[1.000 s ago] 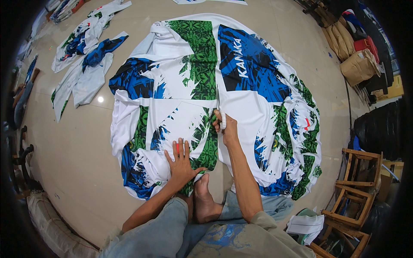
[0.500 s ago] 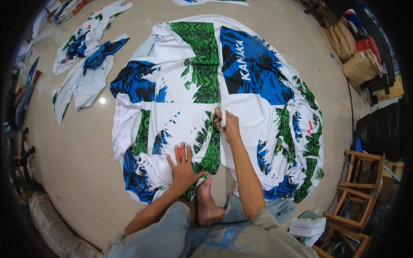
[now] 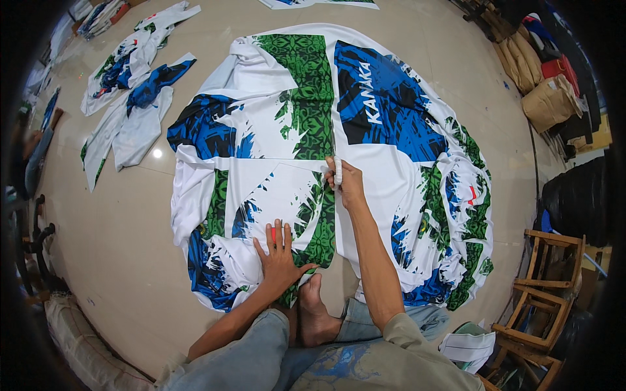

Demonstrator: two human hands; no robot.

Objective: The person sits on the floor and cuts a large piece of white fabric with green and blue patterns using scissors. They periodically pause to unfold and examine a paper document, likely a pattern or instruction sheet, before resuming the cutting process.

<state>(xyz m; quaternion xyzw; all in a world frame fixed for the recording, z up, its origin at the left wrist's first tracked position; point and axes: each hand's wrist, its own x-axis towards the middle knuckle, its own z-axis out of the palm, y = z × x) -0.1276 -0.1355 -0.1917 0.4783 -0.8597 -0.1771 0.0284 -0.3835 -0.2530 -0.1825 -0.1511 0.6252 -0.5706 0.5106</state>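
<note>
A large spread of white fabric (image 3: 377, 186) with green, blue and black printed panels covers the floor before me. My right hand (image 3: 348, 184) is closed round white-handled scissors (image 3: 338, 171), pointed away from me along the gap between two middle panels, just beside the green strip (image 3: 312, 104). Below and to the left, my left hand (image 3: 279, 260) lies spread on the lower-left panel (image 3: 264, 202), thumb toward the green edge near my bare foot (image 3: 313, 316).
Printed pieces (image 3: 140, 111) lie at upper left on the tiled floor (image 3: 111, 234). At right are paper sacks (image 3: 548, 104), a black bundle (image 3: 572, 192) and wooden frames (image 3: 541, 293). A rolled sack (image 3: 88, 339) lies at lower left; another person's leg (image 3: 40, 159) shows at far left.
My right hand and the scissors have edged forward, away from me, up the gap between panels. My left hand stays spread on the fabric; the view has shifted slightly.
</note>
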